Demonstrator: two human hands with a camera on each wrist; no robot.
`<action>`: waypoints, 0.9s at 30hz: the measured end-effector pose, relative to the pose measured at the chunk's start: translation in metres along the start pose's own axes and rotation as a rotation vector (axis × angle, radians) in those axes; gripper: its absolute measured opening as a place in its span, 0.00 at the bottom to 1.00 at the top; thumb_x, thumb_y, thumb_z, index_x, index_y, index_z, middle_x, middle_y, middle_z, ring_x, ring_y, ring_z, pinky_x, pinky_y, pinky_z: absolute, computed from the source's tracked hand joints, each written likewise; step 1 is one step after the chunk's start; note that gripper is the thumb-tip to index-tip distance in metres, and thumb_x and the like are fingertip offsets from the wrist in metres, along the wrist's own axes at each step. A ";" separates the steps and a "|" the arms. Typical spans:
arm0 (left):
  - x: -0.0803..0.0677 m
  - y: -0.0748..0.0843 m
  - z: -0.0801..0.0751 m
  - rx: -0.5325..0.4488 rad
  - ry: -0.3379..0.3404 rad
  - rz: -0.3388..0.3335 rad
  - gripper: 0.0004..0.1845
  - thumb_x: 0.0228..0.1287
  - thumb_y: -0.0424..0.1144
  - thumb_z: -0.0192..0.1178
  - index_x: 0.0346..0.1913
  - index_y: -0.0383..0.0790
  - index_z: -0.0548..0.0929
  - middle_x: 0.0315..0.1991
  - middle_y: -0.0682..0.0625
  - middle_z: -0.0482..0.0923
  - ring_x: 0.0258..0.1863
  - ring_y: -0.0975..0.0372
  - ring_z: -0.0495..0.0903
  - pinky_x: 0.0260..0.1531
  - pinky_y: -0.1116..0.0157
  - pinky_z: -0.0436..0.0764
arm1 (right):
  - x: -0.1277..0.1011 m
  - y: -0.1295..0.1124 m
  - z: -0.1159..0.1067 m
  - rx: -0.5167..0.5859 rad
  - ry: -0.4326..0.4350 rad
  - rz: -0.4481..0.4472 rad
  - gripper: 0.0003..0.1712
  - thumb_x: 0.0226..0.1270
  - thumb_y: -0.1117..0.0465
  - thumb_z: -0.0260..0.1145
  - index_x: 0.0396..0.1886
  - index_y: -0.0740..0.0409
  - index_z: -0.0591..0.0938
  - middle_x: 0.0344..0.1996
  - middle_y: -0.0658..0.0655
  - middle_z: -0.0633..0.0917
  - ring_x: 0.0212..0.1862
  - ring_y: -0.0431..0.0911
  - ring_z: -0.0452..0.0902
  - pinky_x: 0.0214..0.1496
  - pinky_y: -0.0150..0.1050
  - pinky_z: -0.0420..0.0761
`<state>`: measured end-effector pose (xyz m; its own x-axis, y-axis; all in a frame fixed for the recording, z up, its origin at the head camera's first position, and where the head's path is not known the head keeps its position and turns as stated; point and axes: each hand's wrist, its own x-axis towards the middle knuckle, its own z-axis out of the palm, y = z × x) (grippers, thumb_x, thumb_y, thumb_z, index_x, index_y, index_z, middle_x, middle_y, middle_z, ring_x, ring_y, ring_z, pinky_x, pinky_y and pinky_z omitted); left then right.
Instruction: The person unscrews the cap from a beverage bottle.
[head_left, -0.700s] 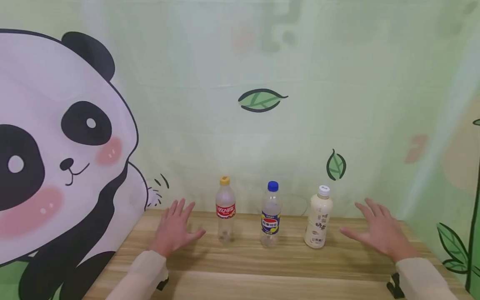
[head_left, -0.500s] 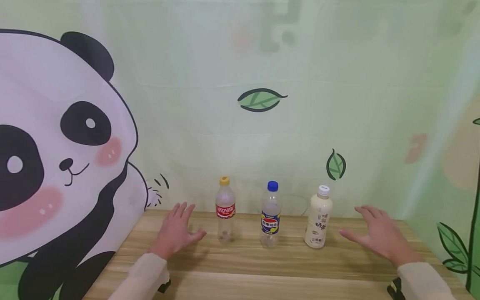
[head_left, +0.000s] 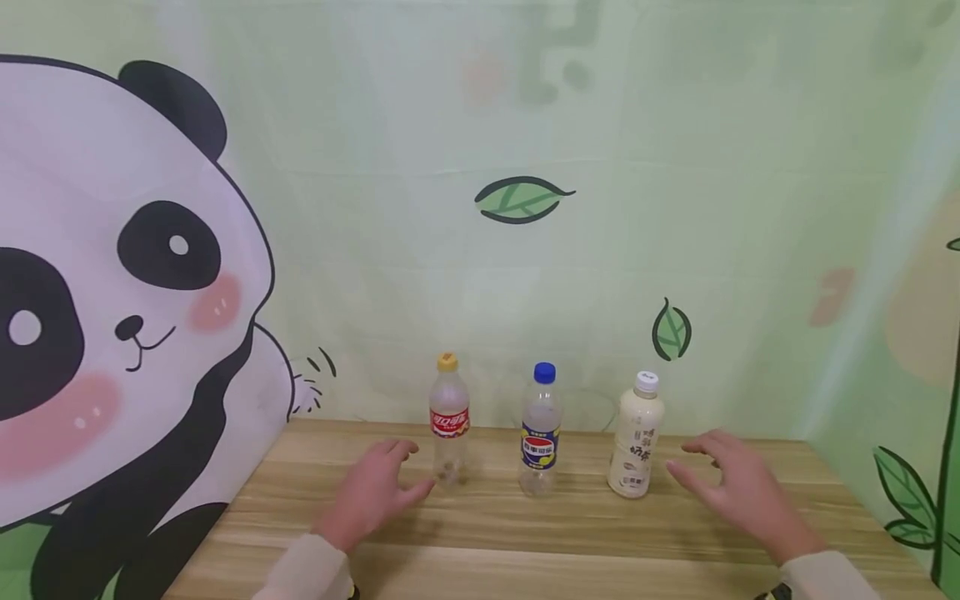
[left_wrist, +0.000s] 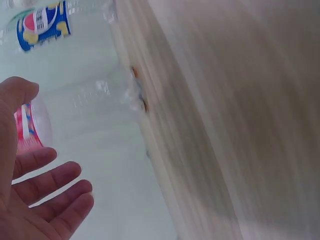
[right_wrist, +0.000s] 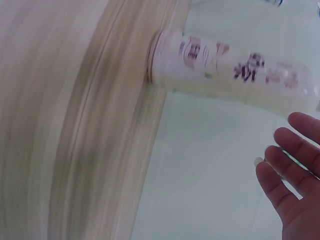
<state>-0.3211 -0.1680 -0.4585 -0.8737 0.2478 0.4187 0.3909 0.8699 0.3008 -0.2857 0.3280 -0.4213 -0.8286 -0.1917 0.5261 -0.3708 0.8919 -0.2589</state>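
Three bottles stand in a row near the back of the wooden table (head_left: 525,542). A clear one with a red label and yellow cap (head_left: 448,418) is on the left, a clear one with a blue label and blue cap (head_left: 541,429) in the middle, and a cream milk-tea bottle with a white cap (head_left: 636,436) on the right. My left hand (head_left: 377,492) hovers open just left of the red-label bottle (left_wrist: 30,127), fingers relaxed, holding nothing. My right hand (head_left: 731,492) hovers open just right of the cream bottle (right_wrist: 225,67), also holding nothing.
A green cloth backdrop with a large panda print (head_left: 112,292) hangs behind and to the left of the table. The backdrop also wraps round the right side (head_left: 900,333). Bare tabletop lies in front of the bottles.
Both hands have dropped lower and moved inward toward the outer bottles. The left hand's fingers have curled slightly. The bottles have not moved.
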 end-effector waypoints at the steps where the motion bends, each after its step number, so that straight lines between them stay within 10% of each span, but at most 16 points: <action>1: -0.001 0.004 0.001 0.011 0.006 0.022 0.28 0.59 0.54 0.72 0.54 0.37 0.83 0.52 0.44 0.84 0.53 0.51 0.82 0.55 0.51 0.84 | -0.001 -0.002 0.001 0.002 0.007 -0.007 0.25 0.66 0.42 0.71 0.48 0.59 0.86 0.45 0.58 0.88 0.44 0.52 0.83 0.44 0.51 0.85; 11: -0.004 0.035 0.004 -0.035 0.043 0.142 0.15 0.65 0.46 0.69 0.48 0.41 0.84 0.44 0.47 0.85 0.39 0.59 0.85 0.39 0.61 0.87 | -0.005 -0.025 0.018 0.120 0.151 -0.066 0.09 0.61 0.58 0.77 0.39 0.56 0.88 0.36 0.50 0.90 0.37 0.47 0.84 0.38 0.42 0.85; 27: 0.002 0.063 0.025 -0.143 -0.004 0.200 0.18 0.68 0.44 0.66 0.56 0.39 0.82 0.49 0.47 0.85 0.44 0.59 0.86 0.44 0.59 0.87 | 0.004 -0.064 0.045 0.276 0.189 -0.065 0.07 0.61 0.62 0.77 0.35 0.47 0.88 0.31 0.41 0.87 0.35 0.30 0.79 0.35 0.31 0.83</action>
<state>-0.3055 -0.1024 -0.4599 -0.7761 0.4106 0.4787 0.5926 0.7346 0.3306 -0.2843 0.2521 -0.4391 -0.7170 -0.1422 0.6824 -0.5409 0.7311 -0.4159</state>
